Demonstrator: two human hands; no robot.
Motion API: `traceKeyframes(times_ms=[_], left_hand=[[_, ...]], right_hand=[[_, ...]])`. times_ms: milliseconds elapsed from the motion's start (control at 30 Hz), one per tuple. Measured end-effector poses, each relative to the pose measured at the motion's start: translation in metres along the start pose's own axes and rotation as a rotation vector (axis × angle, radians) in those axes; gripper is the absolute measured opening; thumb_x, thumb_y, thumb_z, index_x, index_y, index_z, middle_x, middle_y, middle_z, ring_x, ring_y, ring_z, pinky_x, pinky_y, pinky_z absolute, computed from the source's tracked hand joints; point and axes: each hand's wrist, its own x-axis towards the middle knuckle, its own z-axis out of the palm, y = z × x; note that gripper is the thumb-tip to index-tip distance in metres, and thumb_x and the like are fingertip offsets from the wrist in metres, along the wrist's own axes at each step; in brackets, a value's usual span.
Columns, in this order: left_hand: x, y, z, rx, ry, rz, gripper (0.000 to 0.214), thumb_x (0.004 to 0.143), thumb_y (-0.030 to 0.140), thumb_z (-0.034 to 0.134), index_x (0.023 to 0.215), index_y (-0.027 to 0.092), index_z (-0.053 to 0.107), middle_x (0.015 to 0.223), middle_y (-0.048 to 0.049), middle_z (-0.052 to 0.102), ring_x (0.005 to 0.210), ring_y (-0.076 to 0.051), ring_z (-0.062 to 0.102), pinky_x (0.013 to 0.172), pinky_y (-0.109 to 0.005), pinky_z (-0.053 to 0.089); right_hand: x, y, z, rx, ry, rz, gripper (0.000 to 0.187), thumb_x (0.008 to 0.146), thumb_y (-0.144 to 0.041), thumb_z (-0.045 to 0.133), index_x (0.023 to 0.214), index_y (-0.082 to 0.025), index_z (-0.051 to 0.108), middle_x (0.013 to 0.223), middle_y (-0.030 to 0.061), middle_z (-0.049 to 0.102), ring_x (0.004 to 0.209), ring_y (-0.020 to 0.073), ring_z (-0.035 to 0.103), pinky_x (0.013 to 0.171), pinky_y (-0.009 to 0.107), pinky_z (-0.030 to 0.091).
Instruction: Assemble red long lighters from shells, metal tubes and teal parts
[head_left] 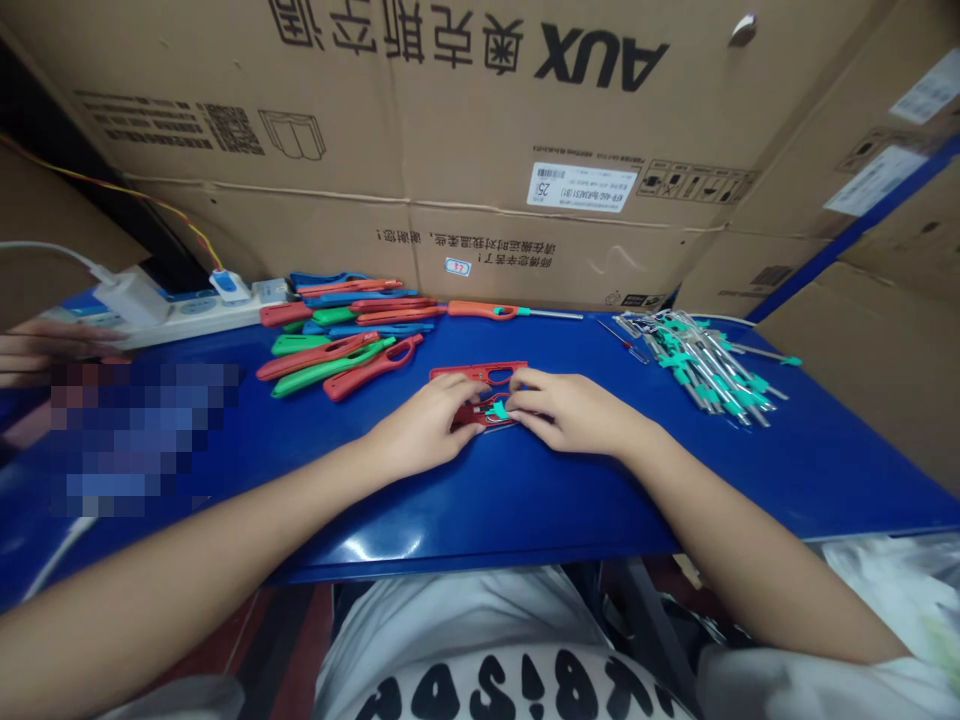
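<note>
Both my hands meet over a red lighter casing half [469, 413] on the blue table. My left hand [420, 420] has its thumb and fingers closed on the left part of this half. With bent fingertips, my right hand [577, 412] pinches at a teal trigger piece [499, 409] lying in the shell. Small inner parts around the trigger are partly hidden by my fingers. Just behind lies a second red casing half [487, 374], which my fingertips overlap. Farther back is an orange lighter [480, 311] with a teal trigger and a metal tube.
Several red, green and blue lighter casings [337, 365] are heaped at the back left. Metal tubes with teal pieces [709, 370] lie piled on the right. A power strip [199, 315] and another person's hand [45, 350] are at left. A large cardboard box [420, 230] walls off the back.
</note>
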Motion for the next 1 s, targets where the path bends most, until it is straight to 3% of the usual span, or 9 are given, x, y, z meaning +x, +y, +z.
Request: traceKeyframes(times_ms=[100, 200, 333, 500, 833, 1000], left_hand=[[0.0, -0.001, 0.0, -0.001, -0.011, 0.014, 0.035, 0.088, 0.017, 0.066, 0.123, 0.017, 0.066, 0.12, -0.0109, 0.066, 0.112, -0.026, 0.064, 0.1, -0.041, 0.053], [-0.001, 0.0, 0.0, -0.02, 0.0, 0.029, 0.032, 0.089, 0.018, 0.065, 0.121, 0.017, 0.068, 0.114, -0.0096, 0.066, 0.108, -0.023, 0.065, 0.099, -0.038, 0.054], [-0.001, 0.003, -0.002, -0.03, 0.012, 0.038, 0.029, 0.09, 0.02, 0.063, 0.119, 0.016, 0.068, 0.113, -0.0098, 0.067, 0.106, -0.023, 0.066, 0.096, -0.036, 0.055], [0.001, 0.002, -0.003, -0.058, 0.022, 0.0, 0.025, 0.095, 0.03, 0.059, 0.112, 0.017, 0.071, 0.106, -0.009, 0.073, 0.096, -0.023, 0.069, 0.088, -0.035, 0.055], [0.004, 0.001, 0.001, -0.219, 0.042, -0.112, 0.019, 0.091, 0.029, 0.06, 0.094, 0.017, 0.075, 0.088, -0.0045, 0.073, 0.077, -0.018, 0.066, 0.069, -0.028, 0.051], [0.005, 0.0, 0.0, -0.243, 0.047, -0.152, 0.02, 0.09, 0.03, 0.06, 0.092, 0.017, 0.074, 0.091, -0.006, 0.075, 0.076, -0.018, 0.067, 0.067, -0.029, 0.05]], right_hand=[[-0.002, 0.005, -0.001, 0.118, 0.062, 0.1, 0.027, 0.096, -0.037, 0.06, 0.118, -0.02, 0.059, 0.117, 0.0084, 0.064, 0.081, 0.0162, 0.062, 0.069, 0.027, 0.043], [-0.002, 0.011, 0.002, 0.184, 0.032, 0.163, 0.041, 0.091, -0.042, 0.068, 0.125, -0.022, 0.057, 0.108, 0.0048, 0.068, 0.082, 0.0167, 0.064, 0.068, 0.026, 0.042], [0.001, 0.012, 0.006, 0.203, -0.039, 0.181, 0.027, 0.093, -0.039, 0.067, 0.114, -0.023, 0.064, 0.099, 0.0023, 0.071, 0.087, 0.0182, 0.065, 0.069, 0.025, 0.039], [0.003, 0.009, 0.005, 0.211, -0.046, 0.192, 0.023, 0.093, -0.037, 0.067, 0.11, -0.022, 0.064, 0.098, 0.0026, 0.071, 0.086, 0.0179, 0.064, 0.068, 0.025, 0.037], [0.003, 0.004, 0.005, 0.195, -0.019, 0.167, 0.021, 0.092, -0.038, 0.066, 0.106, -0.021, 0.065, 0.096, 0.0021, 0.071, 0.082, 0.0165, 0.062, 0.065, 0.025, 0.034], [-0.003, 0.013, -0.007, 0.191, -0.055, 0.205, 0.033, 0.085, -0.048, 0.073, 0.104, -0.022, 0.065, 0.093, 0.0014, 0.068, 0.079, 0.0157, 0.06, 0.063, 0.024, 0.033]])
